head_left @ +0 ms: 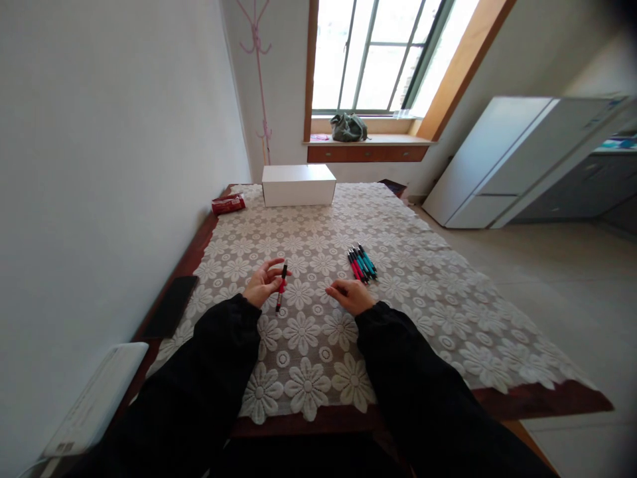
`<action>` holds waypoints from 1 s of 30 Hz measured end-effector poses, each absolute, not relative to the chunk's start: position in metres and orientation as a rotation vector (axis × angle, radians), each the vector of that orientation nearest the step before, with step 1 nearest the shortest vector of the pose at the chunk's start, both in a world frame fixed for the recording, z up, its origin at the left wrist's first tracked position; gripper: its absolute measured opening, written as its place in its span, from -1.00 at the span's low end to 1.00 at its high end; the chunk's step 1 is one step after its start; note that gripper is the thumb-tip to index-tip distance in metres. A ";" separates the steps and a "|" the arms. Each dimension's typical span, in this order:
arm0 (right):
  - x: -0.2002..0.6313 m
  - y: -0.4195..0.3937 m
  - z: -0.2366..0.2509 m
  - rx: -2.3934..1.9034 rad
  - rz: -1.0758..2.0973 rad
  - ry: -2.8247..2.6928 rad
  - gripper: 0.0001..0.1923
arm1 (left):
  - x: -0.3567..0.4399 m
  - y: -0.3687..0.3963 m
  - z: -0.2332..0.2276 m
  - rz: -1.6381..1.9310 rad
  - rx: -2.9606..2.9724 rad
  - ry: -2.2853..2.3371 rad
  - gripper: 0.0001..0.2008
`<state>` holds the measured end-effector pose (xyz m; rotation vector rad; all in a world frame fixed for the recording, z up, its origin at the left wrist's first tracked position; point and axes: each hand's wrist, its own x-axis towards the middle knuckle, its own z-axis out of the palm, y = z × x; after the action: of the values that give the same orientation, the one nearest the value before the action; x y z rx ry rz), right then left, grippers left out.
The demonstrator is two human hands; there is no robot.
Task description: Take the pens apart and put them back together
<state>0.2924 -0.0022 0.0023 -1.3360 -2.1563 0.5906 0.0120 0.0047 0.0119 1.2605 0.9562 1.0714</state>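
Note:
My left hand (pixel 262 282) holds a red and black pen (pixel 281 287) nearly upright above the flower-patterned lace tablecloth (pixel 423 299). Its fingers are spread around the pen's upper half. My right hand (pixel 350 294) rests on the cloth a little to the right, fingers curled, and whether it pinches something small I cannot tell. Just beyond my right hand lies a bundle of several red and teal pens (pixel 361 263), side by side on the cloth. Both arms wear black sleeves.
A white box (pixel 298 184) stands at the table's far end, a red packet (pixel 228 204) to its left. A black phone (pixel 172 306) lies on the bare wood at the left edge. A white fridge (pixel 502 159) and a window sill with a bag (pixel 348 127) lie beyond.

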 end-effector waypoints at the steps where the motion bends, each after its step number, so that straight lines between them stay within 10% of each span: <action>1: 0.288 -0.005 0.003 -1.284 0.661 -2.141 -0.58 | 0.018 0.001 0.012 1.087 1.219 0.930 -0.34; 11: 0.260 -0.021 -0.002 -1.073 0.951 -2.103 -0.79 | 0.035 -0.009 0.001 1.130 1.205 0.928 -0.54; 30: 0.270 -0.011 -0.007 -1.445 0.373 -2.314 -0.57 | 0.026 -0.009 -0.006 0.938 2.145 1.222 -0.84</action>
<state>0.2696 -0.0114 -0.0065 -1.4447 -2.3138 0.3733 0.0263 -0.0085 -0.0064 2.1446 1.2222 0.9384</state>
